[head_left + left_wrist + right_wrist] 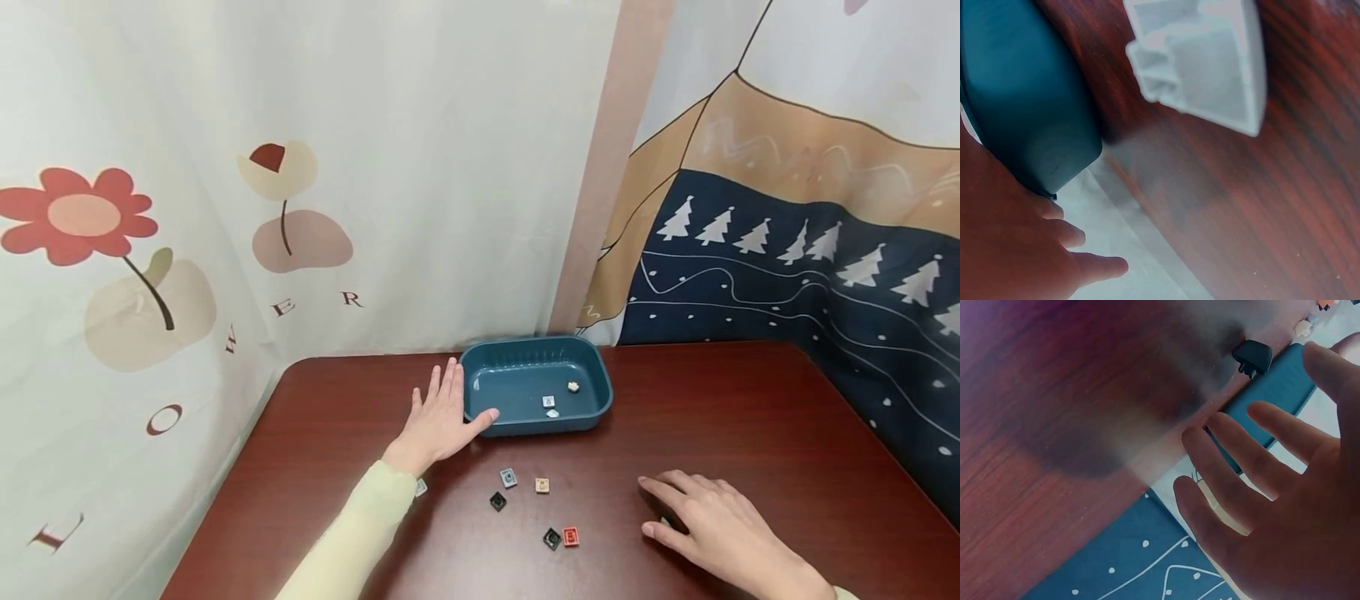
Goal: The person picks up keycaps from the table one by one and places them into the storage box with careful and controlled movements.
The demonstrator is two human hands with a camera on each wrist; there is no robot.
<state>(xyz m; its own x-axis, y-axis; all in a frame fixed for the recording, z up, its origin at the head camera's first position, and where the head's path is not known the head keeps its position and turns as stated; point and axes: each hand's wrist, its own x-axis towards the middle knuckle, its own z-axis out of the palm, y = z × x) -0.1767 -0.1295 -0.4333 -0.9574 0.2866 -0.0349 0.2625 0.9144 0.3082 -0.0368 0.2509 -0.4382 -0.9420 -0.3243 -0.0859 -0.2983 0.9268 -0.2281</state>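
A blue plastic bin [536,427] stands at the far side of the table with three pale keycaps inside, one of them a white keycap [548,402]. My left hand [438,421], fingers straight, is at the bin's left end; whether it touches the rim I cannot tell. Below that wrist lies a pale grey keycap [1210,69], partly covered by the sleeve in the head view. Over the right part of the table my right hand [712,525] hovers with loosely bent fingers, holding nothing visible. A black keycap [1254,356] lies beyond its fingertips in the right wrist view.
Several keycaps lie mid-table: a grey-blue keycap [508,477], a yellowish keycap [542,485], a black keycap [498,501], another black keycap [552,538] and a red keycap [571,536]. A printed curtain [450,167] hangs along the back edge of the brown table [690,400].
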